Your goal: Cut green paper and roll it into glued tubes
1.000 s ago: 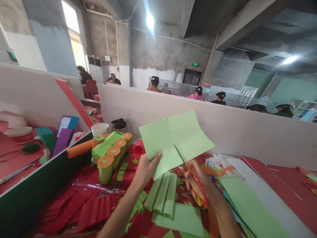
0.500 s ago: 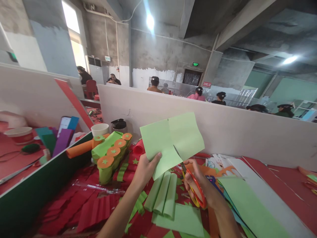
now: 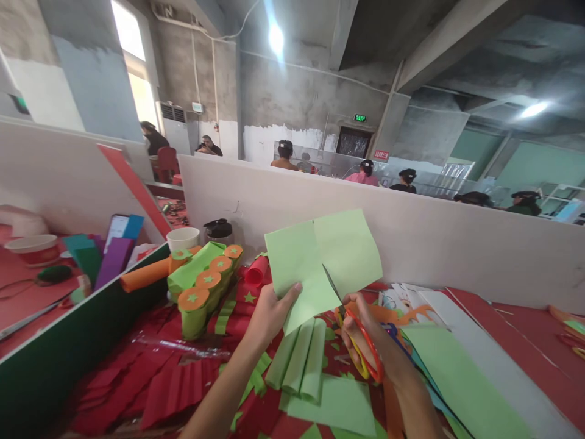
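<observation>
A light green sheet of paper (image 3: 297, 262) is held up by its lower left part in my left hand (image 3: 274, 308), thumb on the front face. My right hand (image 3: 365, 335) is closed round the red and yellow handles of a pair of scissors (image 3: 373, 350). One dark blade lies across the front of the sheet, reaching in from its lower edge near the middle crease; the other blade is mostly hidden. Below the sheet, several light green paper rolls (image 3: 297, 363) lie side by side, partly on a flat green piece of paper (image 3: 342, 405).
Red paper strips (image 3: 178, 387) and a green and orange paper model (image 3: 194, 302) are to the left, near a white cup (image 3: 183, 238) and a dark-lidded bottle (image 3: 218, 230). Stacked sheets (image 3: 466, 372) lie right. A white partition (image 3: 425, 238) stands behind; people sit beyond it.
The green sheet has shifted slightly to the right along with both hands. The scissors stay at the sheet's lower edge, their blade still across it.
</observation>
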`<state>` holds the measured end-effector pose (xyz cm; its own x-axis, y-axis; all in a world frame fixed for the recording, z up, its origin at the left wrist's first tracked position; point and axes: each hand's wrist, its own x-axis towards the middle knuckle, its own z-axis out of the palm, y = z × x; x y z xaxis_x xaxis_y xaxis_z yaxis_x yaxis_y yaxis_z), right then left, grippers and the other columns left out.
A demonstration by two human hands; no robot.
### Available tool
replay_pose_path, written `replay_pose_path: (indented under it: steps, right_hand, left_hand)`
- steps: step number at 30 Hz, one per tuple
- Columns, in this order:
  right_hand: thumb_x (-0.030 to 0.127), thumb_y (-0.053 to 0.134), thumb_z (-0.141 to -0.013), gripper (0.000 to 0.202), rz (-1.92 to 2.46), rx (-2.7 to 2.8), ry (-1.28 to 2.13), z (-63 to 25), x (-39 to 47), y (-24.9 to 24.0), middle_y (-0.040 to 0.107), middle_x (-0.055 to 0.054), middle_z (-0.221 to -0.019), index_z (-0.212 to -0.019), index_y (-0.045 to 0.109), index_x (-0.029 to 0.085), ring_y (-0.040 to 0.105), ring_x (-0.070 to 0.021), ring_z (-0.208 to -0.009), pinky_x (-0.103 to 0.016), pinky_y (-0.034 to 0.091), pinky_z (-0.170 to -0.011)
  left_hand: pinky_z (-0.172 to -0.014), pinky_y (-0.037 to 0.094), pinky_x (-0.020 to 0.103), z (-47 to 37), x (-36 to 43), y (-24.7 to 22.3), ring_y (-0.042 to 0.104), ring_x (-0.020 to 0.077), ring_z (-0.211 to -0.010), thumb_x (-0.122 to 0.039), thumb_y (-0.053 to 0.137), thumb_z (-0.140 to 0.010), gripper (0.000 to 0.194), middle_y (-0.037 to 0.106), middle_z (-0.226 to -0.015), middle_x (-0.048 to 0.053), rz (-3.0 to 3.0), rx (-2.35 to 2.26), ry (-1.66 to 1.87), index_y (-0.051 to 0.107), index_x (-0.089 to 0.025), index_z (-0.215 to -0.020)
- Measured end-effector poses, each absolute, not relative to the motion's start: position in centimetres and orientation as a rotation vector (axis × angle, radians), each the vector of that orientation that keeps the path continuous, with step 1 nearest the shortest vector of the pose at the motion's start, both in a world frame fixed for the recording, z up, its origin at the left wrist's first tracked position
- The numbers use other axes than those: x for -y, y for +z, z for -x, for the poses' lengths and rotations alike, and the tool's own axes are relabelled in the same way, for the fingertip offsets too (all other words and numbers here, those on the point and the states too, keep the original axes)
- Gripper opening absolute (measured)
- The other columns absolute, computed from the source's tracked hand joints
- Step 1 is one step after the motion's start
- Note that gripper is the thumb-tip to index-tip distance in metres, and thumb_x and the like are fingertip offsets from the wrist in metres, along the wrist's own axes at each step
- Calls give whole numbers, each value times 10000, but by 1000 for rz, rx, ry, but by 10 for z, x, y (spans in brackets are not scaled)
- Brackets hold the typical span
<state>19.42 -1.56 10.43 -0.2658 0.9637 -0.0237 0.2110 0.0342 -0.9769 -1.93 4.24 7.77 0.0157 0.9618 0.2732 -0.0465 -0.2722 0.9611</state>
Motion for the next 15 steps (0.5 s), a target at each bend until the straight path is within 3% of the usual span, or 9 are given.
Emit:
replay_pose_path:
  steps: [9,15]
  right_hand:
    - [613,513,-881,416,1239,1610,1228,-192,12,101,475,102,-616,-1073,350,281,344,-47,-381,-152,327,-365]
    - [758,503,-787,589,1271,1613,1206,-191,11,101,472,100,-591,-1072,323,276,343,-62,-389,-163,339,-360]
  left_hand:
    - [-728,532,274,20,-42,78,675,238,-866,-428,652,-821,323,750,-953,53,-1362,-1005,1426,708,-158,-988]
    - [-717,540,284,20,-40,82,679,245,-856,-431,667,-804,332,753,-952,65,-1327,-1004,1418,710,-148,-974]
